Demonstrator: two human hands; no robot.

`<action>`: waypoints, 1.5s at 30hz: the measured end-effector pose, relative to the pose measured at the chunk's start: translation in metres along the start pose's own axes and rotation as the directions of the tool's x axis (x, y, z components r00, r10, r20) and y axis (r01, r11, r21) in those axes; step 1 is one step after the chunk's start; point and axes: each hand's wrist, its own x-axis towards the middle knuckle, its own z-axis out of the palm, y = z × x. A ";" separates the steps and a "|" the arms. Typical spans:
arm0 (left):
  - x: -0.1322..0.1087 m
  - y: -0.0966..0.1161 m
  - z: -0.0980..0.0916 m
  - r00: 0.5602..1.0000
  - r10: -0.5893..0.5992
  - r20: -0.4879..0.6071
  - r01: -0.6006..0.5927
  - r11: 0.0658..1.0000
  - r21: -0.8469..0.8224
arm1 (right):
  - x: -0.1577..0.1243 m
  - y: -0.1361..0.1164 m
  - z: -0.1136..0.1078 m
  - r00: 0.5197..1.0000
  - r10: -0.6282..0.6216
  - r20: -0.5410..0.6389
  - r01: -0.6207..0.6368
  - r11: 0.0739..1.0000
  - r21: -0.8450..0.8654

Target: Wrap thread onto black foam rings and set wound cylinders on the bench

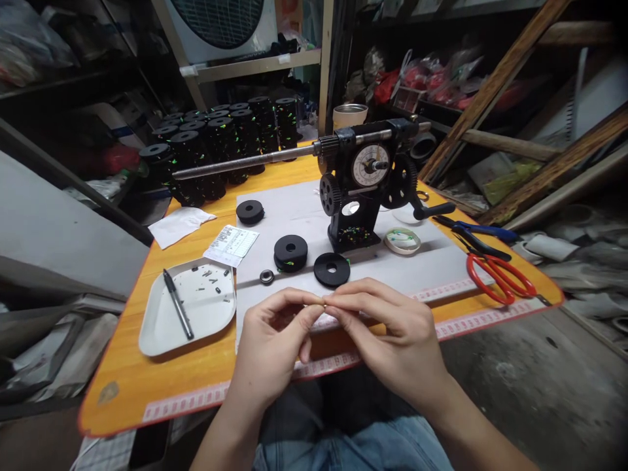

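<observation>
My left hand [275, 340] and my right hand [392, 327] meet fingertip to fingertip over the front edge of the table. Both are pinched around something tiny, too small to make out. Just beyond them lies a black disc [321, 269] with a central hole. A thicker black spool [290, 254] with a bit of green on it sits behind and to the left, with a small dark ring [266, 277] near it. Farther back is another black spool [250, 211]. The black winding machine [358, 216], with a dial and a long threaded rod, stands upright behind the disc.
On the left, a white tray [206, 327] holds a pen [177, 304] and small dark bits. Stacked black spools [196, 150] stand at the back left. Red-handled scissors [505, 281], blue-handled pliers [490, 230] and a round lid [402, 241] lie on the right.
</observation>
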 end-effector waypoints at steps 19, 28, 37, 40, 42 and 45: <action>-0.004 -0.020 0.001 0.781 0.583 0.224 -0.586 0.559 0.587 | -0.007 0.013 -0.010 0.997 0.038 0.069 -0.027 0.989 -0.143; -0.013 -0.021 -0.004 0.692 0.645 0.324 -0.605 0.273 0.748 | -0.012 0.017 -0.013 0.995 0.013 0.102 0.009 0.978 -0.207; -0.009 -0.016 0.003 0.820 0.512 0.258 -0.425 0.241 0.873 | -0.015 0.021 -0.016 0.991 -0.028 0.134 0.064 0.958 -0.278; -0.010 -0.015 0.004 0.864 0.454 0.217 -0.372 0.287 0.883 | -0.017 0.023 -0.015 0.990 -0.047 0.134 0.087 0.947 -0.310; -0.010 -0.013 0.004 0.887 0.421 0.190 -0.339 0.314 0.887 | -0.017 0.024 -0.015 0.990 -0.052 0.133 0.094 0.941 -0.325; -0.010 -0.011 0.004 0.910 0.380 0.167 -0.305 0.338 0.891 | -0.018 0.026 -0.014 0.988 -0.053 0.142 0.098 0.936 -0.339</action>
